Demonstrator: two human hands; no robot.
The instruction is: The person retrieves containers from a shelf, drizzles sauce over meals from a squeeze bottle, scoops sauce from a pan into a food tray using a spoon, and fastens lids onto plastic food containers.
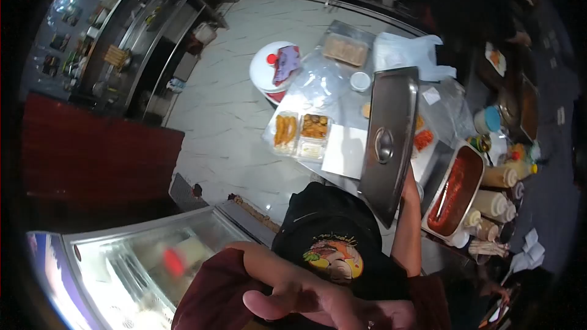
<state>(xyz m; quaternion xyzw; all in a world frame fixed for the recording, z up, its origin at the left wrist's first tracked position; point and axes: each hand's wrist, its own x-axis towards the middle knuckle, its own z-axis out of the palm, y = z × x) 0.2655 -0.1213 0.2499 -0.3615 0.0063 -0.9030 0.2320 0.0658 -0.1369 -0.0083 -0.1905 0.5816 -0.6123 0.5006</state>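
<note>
A long steel pan lid (394, 110) with a recessed handle is held over the table's front edge, turned on end. My right forearm reaches up to it, and my right hand (411, 192) is mostly hidden behind the lid's lower edge, gripping it. Right of the lid stands a deep steel pan (468, 174) with red sauce smeared inside. My left hand (330, 305) is close to the camera before my black apron (330, 226), thumb stretched apart, nothing seen in it; its fingers are partly cut off by the frame's bottom edge.
On the table lie a clear takeaway box (313, 128) of food, a white sheet (344, 151), a tray (345, 50) and a white plastic bag (406, 55). Several sauce bottles (491, 203) line the right. A white-lidded cooler (269, 70) stands behind; a lit glass-topped freezer (153, 269) is lower left.
</note>
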